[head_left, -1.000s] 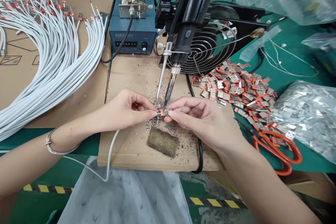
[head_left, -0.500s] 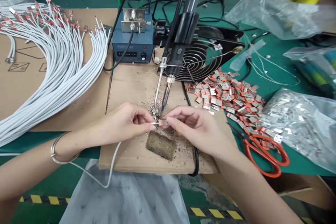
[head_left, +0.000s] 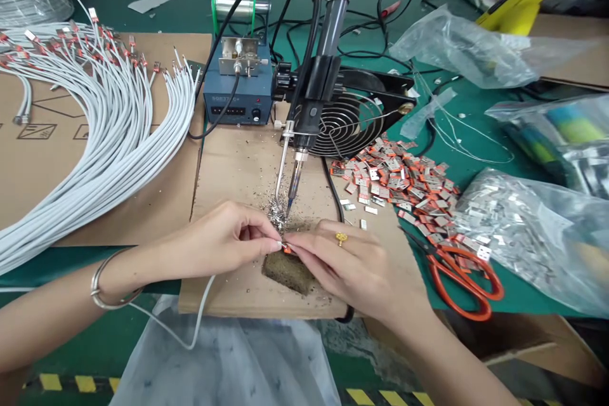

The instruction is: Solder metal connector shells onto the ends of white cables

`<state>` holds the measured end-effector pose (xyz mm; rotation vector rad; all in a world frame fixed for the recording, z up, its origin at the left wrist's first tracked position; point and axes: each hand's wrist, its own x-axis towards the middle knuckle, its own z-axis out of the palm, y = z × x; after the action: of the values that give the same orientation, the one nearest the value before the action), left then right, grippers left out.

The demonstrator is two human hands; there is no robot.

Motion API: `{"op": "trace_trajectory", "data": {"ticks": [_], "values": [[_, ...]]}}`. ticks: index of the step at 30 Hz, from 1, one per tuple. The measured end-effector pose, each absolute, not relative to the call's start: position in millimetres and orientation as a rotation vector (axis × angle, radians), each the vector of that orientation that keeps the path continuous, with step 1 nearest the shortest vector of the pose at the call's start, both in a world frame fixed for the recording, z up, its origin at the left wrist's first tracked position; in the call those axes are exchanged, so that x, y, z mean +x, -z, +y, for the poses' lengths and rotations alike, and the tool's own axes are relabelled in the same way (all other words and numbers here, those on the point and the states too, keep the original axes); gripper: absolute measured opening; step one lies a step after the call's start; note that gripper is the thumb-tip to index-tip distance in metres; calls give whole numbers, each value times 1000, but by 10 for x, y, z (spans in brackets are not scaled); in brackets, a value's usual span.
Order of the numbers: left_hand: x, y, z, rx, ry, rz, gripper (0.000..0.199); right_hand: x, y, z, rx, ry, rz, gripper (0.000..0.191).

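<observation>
Head camera view: the left hand (head_left: 233,240) pinches the end of a white cable (head_left: 203,304) between thumb and index finger, beside a small orange-ended USB connector (head_left: 287,248). The right hand (head_left: 352,266), wearing a gold ring (head_left: 341,239), has its thumb and fingers closed at the connector's right side, covering most of it. Whether the cable and connector are joined cannot be told.

The connector is in front of the far edge of a brown sponge (head_left: 288,274), on the near side of the soldering iron (head_left: 311,108), whose tip points down and stands apart from it. A thin metal feed tube (head_left: 280,174) runs beside the iron, ending among scattered solder bits (head_left: 277,214) on the cardboard (head_left: 228,168).

Behind are a blue control box (head_left: 238,98), a green-rimmed solder spool (head_left: 238,7) and, to its right, a black fan (head_left: 352,124). A large bundle of white cables (head_left: 109,165) lies at the left. At the right are a pile of USB connectors (head_left: 404,184), orange-handled scissors (head_left: 464,282) and a clear bag of metal parts (head_left: 518,235). A silver bracelet (head_left: 95,285) circles the left wrist.
</observation>
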<state>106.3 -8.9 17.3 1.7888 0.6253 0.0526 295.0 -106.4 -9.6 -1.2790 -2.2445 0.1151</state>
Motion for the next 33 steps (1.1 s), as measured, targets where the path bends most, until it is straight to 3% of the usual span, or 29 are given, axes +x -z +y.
{"op": "trace_trajectory", "data": {"ticks": [5, 12, 15, 33], "values": [[1077, -171, -104, 1730, -70, 645, 21, 2907, 89, -1082, -1310, -157, -2148, 18], [1110, -163, -68, 1786, -143, 671, 23, 2907, -62, -1001, -1510, -1245, -1373, 13], [1110, -155, -48, 1825, -162, 677, 21, 2928, -47, -929, -1451, -1496, -1079, 16], [1152, -147, -58, 1938, -211, 833, 20, 2906, 7, -856, -1416, -1419, -921, 16]]}}
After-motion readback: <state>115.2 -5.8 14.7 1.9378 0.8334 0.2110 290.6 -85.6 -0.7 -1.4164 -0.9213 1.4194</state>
